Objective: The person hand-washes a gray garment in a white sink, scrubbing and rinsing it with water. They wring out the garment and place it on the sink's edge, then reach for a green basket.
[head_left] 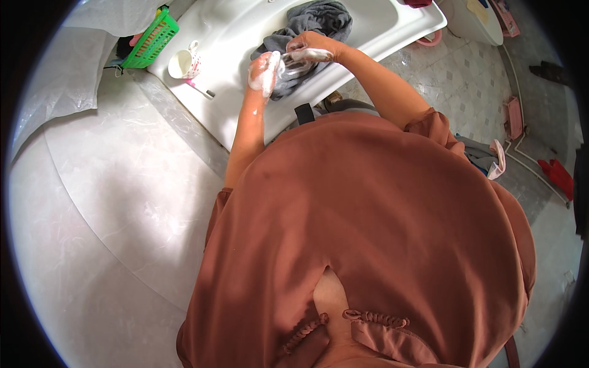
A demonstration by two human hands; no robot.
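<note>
A wet dark grey cloth (320,16) lies bunched in the white washbasin (221,101), and its near end comes up between my hands. White soap foam coats my left hand (265,72), which is closed on the near part of the cloth. My right hand (314,48), foamy along its lower side, is curled round the cloth a little farther right and away from me. A foamy stretch of the fabric runs between the two. Fingertips on both sides are partly hidden by foam and cloth.
On the basin's left ledge stand a white cup (181,64) and a toothbrush (201,89) with a pink handle. A green plastic basket (152,40) hangs beyond them, near a pale curtain (58,73). A white toilet (472,21) stands at the far right.
</note>
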